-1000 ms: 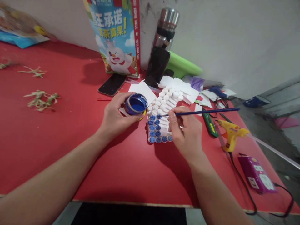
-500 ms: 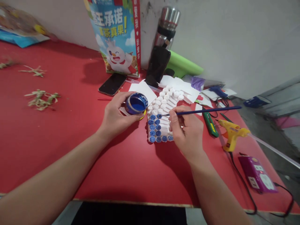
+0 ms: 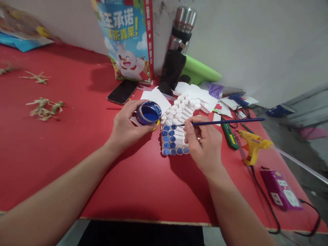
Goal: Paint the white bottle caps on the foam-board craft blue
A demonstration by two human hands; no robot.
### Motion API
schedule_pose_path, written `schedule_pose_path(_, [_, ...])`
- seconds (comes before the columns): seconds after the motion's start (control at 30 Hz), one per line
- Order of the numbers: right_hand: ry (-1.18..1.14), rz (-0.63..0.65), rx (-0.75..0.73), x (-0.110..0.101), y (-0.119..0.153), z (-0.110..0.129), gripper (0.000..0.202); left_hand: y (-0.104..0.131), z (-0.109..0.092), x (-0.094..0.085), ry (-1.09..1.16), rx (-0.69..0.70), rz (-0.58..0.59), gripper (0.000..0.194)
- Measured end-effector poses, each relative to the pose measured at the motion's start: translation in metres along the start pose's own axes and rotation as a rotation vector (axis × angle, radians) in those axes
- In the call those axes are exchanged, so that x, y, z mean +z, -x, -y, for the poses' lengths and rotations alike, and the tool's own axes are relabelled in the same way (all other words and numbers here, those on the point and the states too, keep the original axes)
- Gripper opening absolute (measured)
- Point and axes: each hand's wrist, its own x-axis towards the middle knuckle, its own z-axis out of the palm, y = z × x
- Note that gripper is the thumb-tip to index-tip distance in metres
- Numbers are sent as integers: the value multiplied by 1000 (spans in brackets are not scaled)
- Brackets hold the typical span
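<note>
White-and-blue rolls (image 3: 175, 121), left fingers (image 3: 131, 107) curled round paint jar (image 3: 145, 120), right fingers (image 3: 190, 132) pinching brush (image 3: 225, 121)

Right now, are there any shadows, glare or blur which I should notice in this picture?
Head view: a soft shadow lies on the red table below the right hand, another left of the printed bag; head view: the steel flask shows highlights, and the straw at the left edge looks smeared.

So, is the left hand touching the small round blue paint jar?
Touching: the head view shows the left hand curled around the blue paint jar.
</note>
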Motion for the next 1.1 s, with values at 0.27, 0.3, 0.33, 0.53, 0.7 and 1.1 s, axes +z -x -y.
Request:
schedule_pose_path(0.27, [25, -44, -29, -3, 2, 0, 13, 0, 2, 0, -6, 11, 0, 56])
schedule_pose_path(0.3, [24, -46, -25, -2, 3, 0, 13, 0, 2, 0, -2, 15, -2, 56])
schedule_pose_path(0.33, [22, -45, -20, -2, 3, 0, 13, 0, 2, 0, 2, 18, -4, 56])
schedule_pose_path(0.53, [20, -16, -3, -1, 2, 0, 16, 0, 1, 0, 5, -1, -1, 57])
schedule_pose_path(0.7, [22, -67, -15, -1, 2, -1, 15, 0, 1, 0, -4, 8, 0, 57])
schedule_pose_path(1.1, [28, -40, -4, 0, 2, -1, 16, 0, 2, 0, 3, 18, -4, 56])
